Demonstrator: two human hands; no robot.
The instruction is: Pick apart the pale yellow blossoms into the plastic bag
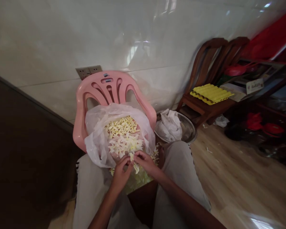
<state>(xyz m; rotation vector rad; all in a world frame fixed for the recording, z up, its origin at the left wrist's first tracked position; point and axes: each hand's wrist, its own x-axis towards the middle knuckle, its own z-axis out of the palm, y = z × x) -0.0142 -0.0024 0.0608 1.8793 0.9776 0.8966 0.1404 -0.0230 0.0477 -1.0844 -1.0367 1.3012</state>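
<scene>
Between my legs, my left hand (123, 169) and my right hand (146, 161) meet over the near edge of a white plastic bag (95, 152). Both pinch a pale cream flower (136, 168) with long petals, which hangs between the fingertips. The bag lies open on a pink plastic chair (143, 109). Inside it are a heap of white petals (124, 143) and, farther back, a heap of small yellowish pieces (122, 125) like buds. Below my hands, more pale flowers (143, 179) lie in a container partly hidden by my arms.
Right of the pink chair, a metal basin (192, 135) holds a crumpled white bag (170, 125). A yellow egg tray (211, 93) rests on a wooden chair (195, 105). Behind stands a tiled wall (62, 38) with sockets (88, 71). A dark panel (26, 152) rises at left.
</scene>
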